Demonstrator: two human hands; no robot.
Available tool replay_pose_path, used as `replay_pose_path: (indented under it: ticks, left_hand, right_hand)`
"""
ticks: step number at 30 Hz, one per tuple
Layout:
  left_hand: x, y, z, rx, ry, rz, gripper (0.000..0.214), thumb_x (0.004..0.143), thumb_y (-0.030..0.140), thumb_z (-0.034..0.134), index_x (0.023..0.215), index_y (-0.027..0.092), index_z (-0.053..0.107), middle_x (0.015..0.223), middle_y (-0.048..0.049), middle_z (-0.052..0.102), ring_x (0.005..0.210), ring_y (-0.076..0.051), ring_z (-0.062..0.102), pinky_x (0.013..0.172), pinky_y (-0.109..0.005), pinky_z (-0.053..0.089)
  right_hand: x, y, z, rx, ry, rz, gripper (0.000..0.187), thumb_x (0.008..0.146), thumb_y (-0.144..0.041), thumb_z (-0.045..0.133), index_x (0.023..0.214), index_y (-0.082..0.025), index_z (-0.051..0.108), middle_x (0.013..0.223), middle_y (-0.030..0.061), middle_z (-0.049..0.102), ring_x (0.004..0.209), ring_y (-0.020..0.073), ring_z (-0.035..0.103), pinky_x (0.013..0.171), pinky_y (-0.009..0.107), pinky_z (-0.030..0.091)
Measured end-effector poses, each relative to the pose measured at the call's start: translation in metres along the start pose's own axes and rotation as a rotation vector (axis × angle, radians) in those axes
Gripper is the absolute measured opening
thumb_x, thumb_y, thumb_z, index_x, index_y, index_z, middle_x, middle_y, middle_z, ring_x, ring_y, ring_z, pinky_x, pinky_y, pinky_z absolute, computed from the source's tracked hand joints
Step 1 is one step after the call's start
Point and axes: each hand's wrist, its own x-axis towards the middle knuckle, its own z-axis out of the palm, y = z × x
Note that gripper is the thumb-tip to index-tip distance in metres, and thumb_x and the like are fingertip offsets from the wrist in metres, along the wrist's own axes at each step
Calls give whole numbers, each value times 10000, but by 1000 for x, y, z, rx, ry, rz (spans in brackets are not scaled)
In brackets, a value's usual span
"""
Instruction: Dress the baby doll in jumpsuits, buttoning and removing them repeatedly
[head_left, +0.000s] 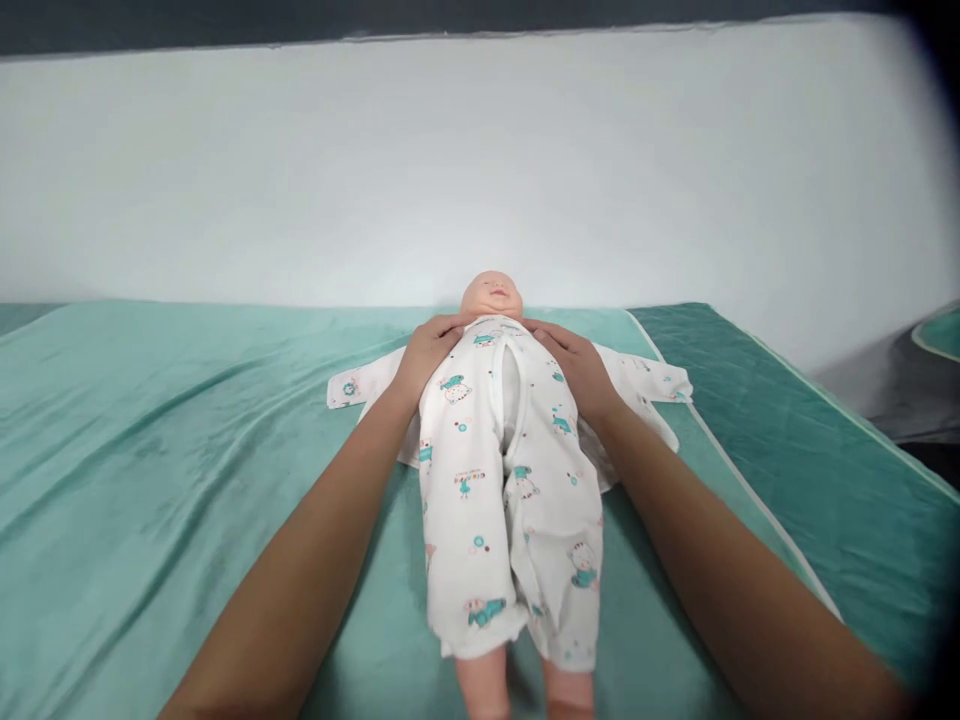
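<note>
A baby doll (492, 295) lies on its back, head toward the wall and bare legs toward me. White baby pants (469, 480) with animal prints cover it from the chest down to the shins, with a slit at the crotch. Under them spreads a matching white top (645, 378), its sleeves stretched out to both sides. My left hand (433, 350) rests on the upper edge of the pants at the doll's chest, fingers laid out flat. On the other side my right hand (576, 365) lies the same way, fingers extended. Both thumbs are hard to make out.
A light green blanket (187, 450) with soft folds lies under the doll. Along the right runs a darker green cover (810, 440) with pale edging. A white wall (300, 180) rises behind the head. Something dark with a green top (941, 330) stands at the right edge.
</note>
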Motion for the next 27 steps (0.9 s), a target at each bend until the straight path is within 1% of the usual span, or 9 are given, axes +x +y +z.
replay_pose_path:
  ticks: [3, 6, 8, 11, 15, 18, 21, 24, 27]
  left_hand:
    - [-24, -2, -3, -14, 30, 35, 333, 872, 294, 505, 1128, 231, 709, 1273, -43, 672, 1187, -208, 594, 1035, -358, 441]
    - [-57, -5, -7, -9, 112, 73, 383, 887, 295, 467, 1201, 202, 667, 1334, -61, 632, 1240, -196, 557, 1083, -351, 405]
    - [-82, -8, -9, 54, 164, 65, 393, 887, 274, 449, 1205, 190, 663, 1330, -71, 633, 1238, -201, 554, 1099, -361, 389]
    - [-120, -10, -14, 210, 184, 42, 387, 875, 229, 441, 1182, 189, 672, 1263, -81, 664, 1185, -219, 577, 1067, -378, 411]
    - [-152, -9, -18, 442, 141, 72, 382, 879, 197, 420, 1167, 190, 671, 1213, -88, 678, 1141, -222, 588, 1003, -348, 445]
    - [-159, -6, -17, 563, 93, 65, 344, 895, 212, 418, 1097, 191, 695, 1135, -100, 702, 1085, -240, 600, 942, -345, 459]
    - [-157, -5, -14, 621, 93, 58, 297, 886, 212, 441, 1013, 188, 708, 1070, -113, 709, 1043, -253, 597, 903, -346, 451]
    - [-152, -8, -12, 686, 117, 38, 278, 885, 206, 441, 991, 186, 697, 1076, -115, 700, 1030, -249, 593, 863, -336, 442]
    - [-148, -9, -12, 757, 138, 19, 275, 895, 205, 428, 983, 181, 688, 1084, -126, 688, 1030, -256, 592, 840, -344, 430]
  right_hand:
    - [-35, -6, -3, 41, 17, 69, 440, 965, -481, 449, 1310, -267, 617, 1441, 8, 544, 1369, 192, 450, 1185, 396, 276]
    - [-85, -10, -9, 20, 17, 118, 514, 970, -523, 437, 1417, -280, 508, 1532, 9, 431, 1437, 188, 353, 1222, 414, 204]
    - [-123, -14, -13, 3, 74, 172, 552, 941, -548, 488, 1413, -263, 504, 1518, 42, 452, 1414, 222, 389, 1206, 455, 243]
    - [-175, -27, -15, -48, 141, 157, 526, 925, -517, 531, 1384, -261, 513, 1438, 75, 534, 1313, 264, 499, 1135, 509, 353]
    - [-222, -58, -6, -175, 153, -27, 409, 906, -405, 579, 1294, -283, 539, 1474, 76, 475, 1358, 266, 443, 1143, 521, 342]
    - [-236, -80, 9, -378, -2, -154, 271, 859, -335, 631, 1118, -259, 603, 1529, 92, 393, 1440, 302, 311, 1143, 551, 337]
    - [-238, -95, 24, -638, -68, -175, 189, 845, -250, 618, 1031, -215, 625, 1558, 135, 343, 1474, 356, 217, 1115, 607, 333]
    - [-234, -106, 34, -832, -92, -200, 154, 861, -180, 562, 995, -189, 637, 1553, 162, 353, 1477, 384, 200, 1115, 645, 283]
    - [-230, -114, 37, -920, -133, -245, 189, 883, -153, 509, 1008, -193, 645, 1516, 157, 417, 1464, 374, 248, 1131, 641, 252]
